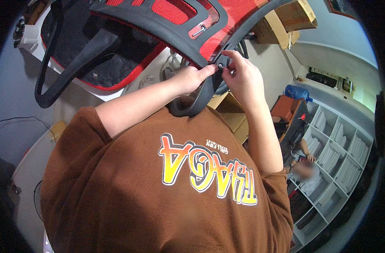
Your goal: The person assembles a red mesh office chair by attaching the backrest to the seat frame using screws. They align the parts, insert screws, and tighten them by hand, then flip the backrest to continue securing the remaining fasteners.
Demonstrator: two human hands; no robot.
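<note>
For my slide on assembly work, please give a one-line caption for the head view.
Both hands, left hand and right hand, pinch a small fastener on the black frame of a red mesh office chair back.

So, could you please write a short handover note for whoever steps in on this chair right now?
Left hand: fingertips pinched at a small fastener on the black chair frame.
Right hand: fingers curled at the same spot from the other side.
The red mesh chair back is raised in front of the chest, with its curved black bracket hanging down.
Done: fastener sits at its hole.
Left: I cannot tell whether it is tight.
</note>
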